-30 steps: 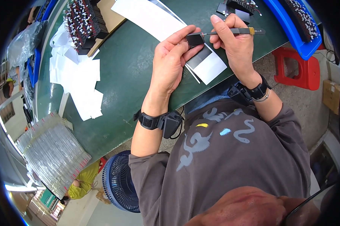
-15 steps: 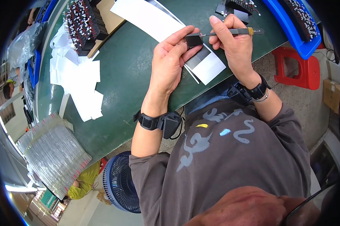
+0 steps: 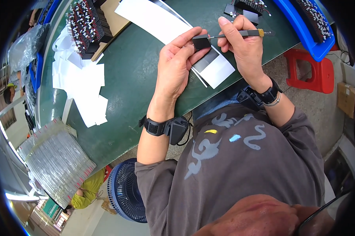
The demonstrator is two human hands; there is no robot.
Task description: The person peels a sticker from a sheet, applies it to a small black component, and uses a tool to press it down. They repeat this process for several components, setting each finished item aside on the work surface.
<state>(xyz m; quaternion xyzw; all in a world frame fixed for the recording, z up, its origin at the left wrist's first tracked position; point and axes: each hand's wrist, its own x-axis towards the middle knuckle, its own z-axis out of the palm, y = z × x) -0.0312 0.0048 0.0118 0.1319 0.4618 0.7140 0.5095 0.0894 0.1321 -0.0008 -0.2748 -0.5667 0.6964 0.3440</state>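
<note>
My left hand (image 3: 177, 57) holds a small flat black rectangular piece (image 3: 202, 42) between thumb and fingers, just above the table. In my right hand (image 3: 242, 43) is a pair of dark tweezers (image 3: 248, 33) with a yellow band near the rear end. Their tips touch or nearly touch the upper right edge of the black piece; the exact contact is too small to tell. Beneath my hands lie long white strips (image 3: 217, 72) with a grey-black section, partly covered by the left hand.
On the green table (image 3: 122, 106) are white paper sheets (image 3: 81, 84), a block of black pieces with wired connectors (image 3: 83, 29), and bundled clear plastic (image 3: 57, 159). A blue tray (image 3: 317, 49) sits at right. Beyond the edge stand a red stool (image 3: 309, 70) and a fan (image 3: 126, 190).
The black piece and the tweezers have shifted very slightly. Both hands keep nearly the same pose and grip.
</note>
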